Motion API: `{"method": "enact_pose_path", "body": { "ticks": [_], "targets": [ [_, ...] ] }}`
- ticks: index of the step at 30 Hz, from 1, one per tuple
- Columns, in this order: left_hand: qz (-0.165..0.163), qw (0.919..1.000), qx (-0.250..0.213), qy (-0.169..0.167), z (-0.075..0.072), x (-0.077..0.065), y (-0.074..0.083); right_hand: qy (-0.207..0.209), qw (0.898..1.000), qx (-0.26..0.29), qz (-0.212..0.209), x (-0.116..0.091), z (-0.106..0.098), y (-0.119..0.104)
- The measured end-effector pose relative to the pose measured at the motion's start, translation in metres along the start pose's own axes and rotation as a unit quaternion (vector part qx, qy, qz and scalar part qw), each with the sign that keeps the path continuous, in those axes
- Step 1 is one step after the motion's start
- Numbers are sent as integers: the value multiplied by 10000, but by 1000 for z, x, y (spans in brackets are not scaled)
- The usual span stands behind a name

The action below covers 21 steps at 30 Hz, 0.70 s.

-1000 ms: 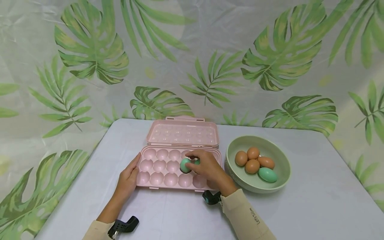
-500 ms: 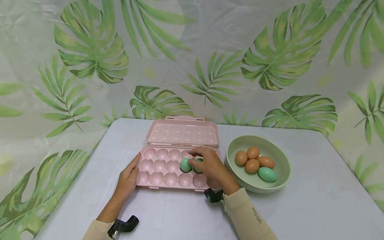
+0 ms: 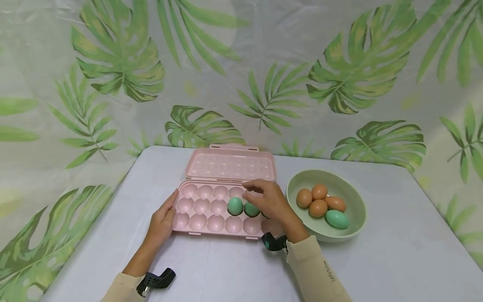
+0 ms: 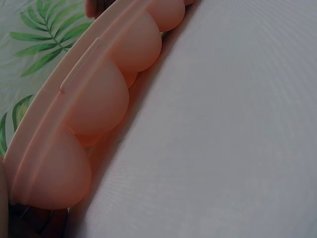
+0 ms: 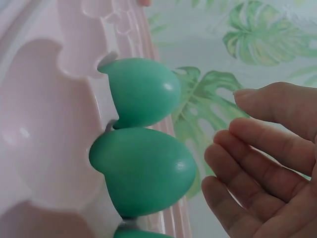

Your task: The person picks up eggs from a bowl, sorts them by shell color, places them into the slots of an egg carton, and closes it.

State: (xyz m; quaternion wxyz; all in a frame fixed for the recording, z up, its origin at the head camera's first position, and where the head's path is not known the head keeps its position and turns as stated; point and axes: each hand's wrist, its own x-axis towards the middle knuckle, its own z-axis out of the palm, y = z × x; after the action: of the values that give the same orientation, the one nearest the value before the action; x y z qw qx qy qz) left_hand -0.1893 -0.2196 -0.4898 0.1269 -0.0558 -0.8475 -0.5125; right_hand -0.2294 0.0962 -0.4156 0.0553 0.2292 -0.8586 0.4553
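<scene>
Pink tray's underside [image 4: 99, 101] shows only in the left-wrist view.

Smooth pink plastic egg tray with round cups [image 3: 216, 223], glossy on its upper face.
Its cup undersides [image 4: 99, 101] look satin; the bright green oval eggs [image 5: 151, 171] are smooth and semi-gloss with small highlights, the brown oval eggs [image 3: 318, 208] duller. The pale green round bowl [image 3: 352, 205] is smooth with low sheen. The white bench [image 3: 226, 268] looks covered in matt cloth; the beige sleeves [image 3: 317, 268] are matt fabric.
</scene>
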Motion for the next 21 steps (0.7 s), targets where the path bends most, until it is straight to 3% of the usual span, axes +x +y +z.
{"method": "enact_pose_path", "body": {
  "ticks": [12, 21],
  "targets": [
    [84, 10000, 7, 47, 0, 0, 0, 137, 9993, 299, -201, -7, -21, -2],
    [133, 9999, 14, 96, -1, 0, 0, 292, 9995, -14, -72, -20, -46, -5]
  ]
}}
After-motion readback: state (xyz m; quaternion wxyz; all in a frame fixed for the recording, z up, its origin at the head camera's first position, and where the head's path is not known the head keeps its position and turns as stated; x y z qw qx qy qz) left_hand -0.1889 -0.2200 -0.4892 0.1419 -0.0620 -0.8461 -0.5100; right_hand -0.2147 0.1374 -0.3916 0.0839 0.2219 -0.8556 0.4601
